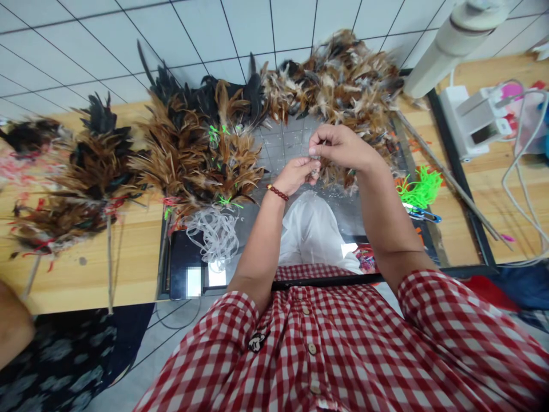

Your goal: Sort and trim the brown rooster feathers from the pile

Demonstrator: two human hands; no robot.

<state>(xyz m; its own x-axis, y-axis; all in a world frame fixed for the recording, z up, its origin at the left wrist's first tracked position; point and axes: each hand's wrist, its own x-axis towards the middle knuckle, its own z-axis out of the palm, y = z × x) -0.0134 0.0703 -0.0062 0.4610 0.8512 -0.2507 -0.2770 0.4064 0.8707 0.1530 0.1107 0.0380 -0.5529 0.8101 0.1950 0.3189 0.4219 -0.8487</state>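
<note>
Far left: another person's limb at the edge. Near it, a brown-black duster on a thin stick lies on the wooden worktop. Next, large feather bunches, green ties among them; below, clear strips lie beside a phone. Left hand, beaded bracelet at wrist: fingertips clamped on a small greyish piece, too small to identify. Piece sits between the two hands. Right hand, just beside: thumb and forefinger pinched on the same piece, as I see it. Beyond, a feather pile near the tiled wall. Further right: green strands, blue snips just below, a slanting stick, a white bottle, then a charger.
</note>
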